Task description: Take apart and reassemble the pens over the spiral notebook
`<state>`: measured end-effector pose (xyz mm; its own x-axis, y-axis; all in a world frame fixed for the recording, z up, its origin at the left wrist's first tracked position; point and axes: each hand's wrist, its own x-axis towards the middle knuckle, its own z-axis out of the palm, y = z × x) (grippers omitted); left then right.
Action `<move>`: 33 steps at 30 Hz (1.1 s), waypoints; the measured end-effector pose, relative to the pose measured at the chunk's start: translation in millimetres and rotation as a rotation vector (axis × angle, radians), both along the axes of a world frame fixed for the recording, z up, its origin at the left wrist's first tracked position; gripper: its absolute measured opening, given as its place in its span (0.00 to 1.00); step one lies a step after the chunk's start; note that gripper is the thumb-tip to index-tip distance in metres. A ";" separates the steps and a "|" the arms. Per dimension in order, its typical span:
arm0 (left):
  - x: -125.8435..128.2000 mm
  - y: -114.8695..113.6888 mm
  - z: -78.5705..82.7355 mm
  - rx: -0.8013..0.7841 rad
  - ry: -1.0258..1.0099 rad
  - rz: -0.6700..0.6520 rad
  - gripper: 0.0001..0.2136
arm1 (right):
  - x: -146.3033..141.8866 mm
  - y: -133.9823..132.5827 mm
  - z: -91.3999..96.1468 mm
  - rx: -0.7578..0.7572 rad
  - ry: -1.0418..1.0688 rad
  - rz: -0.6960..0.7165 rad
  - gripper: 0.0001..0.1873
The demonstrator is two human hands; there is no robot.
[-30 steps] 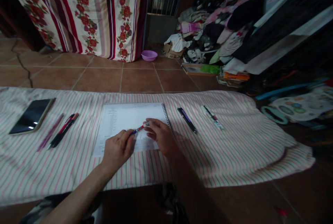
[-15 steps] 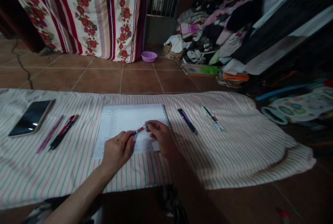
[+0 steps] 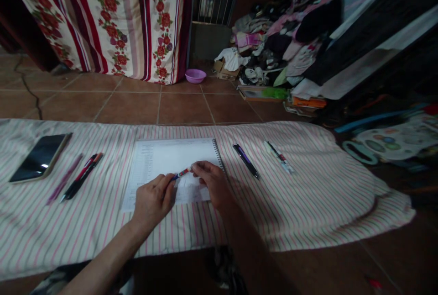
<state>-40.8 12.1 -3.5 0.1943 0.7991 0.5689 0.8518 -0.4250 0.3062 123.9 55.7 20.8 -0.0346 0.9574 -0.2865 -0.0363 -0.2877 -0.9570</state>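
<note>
A slim pen (image 3: 182,173) with blue, red and white parts is held at a slant between both hands. Its blue lower end is in the closed fingers of my left hand (image 3: 153,199). My right hand (image 3: 212,184) pinches the whitish upper end between thumb and fingers. Beneath them lies a spiral notebook (image 3: 181,149), open at a white page with faint print or writing along its left side. My fingers hide both ends of the pen in part.
On the striped cloth (image 3: 318,194), a phone (image 3: 39,158), a purple pen (image 3: 65,180) and black-and-red pens (image 3: 82,177) lie left. A black-purple pen (image 3: 246,161) and a patterned pen (image 3: 278,157) lie right. A purple basin (image 3: 195,76) and a clothes pile (image 3: 267,44) are beyond.
The view has shifted very slightly. Both hands keep their hold on the pen in nearly the same place over the notebook.
</note>
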 end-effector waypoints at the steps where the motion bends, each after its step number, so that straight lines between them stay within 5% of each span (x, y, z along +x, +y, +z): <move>1: 0.0 0.0 -0.2 -0.005 -0.003 0.006 0.12 | -0.6 -0.5 1.0 -0.019 0.026 -0.005 0.10; 7: 0.5 -0.5 -0.2 0.002 -0.002 0.008 0.12 | -1.7 -3.2 5.0 -0.106 0.092 -0.007 0.19; 16: -0.4 -0.5 -0.5 0.006 0.028 0.007 0.11 | -0.3 0.4 -2.0 -0.033 0.057 -0.046 0.10; 23: 0.1 -0.6 -0.7 -0.021 0.009 0.029 0.11 | -0.5 1.9 -4.5 -0.100 0.321 -0.063 0.13; 33: 0.2 -1.0 -0.9 -0.063 0.032 0.063 0.13 | 1.4 1.9 -7.9 -0.039 0.267 -0.081 0.16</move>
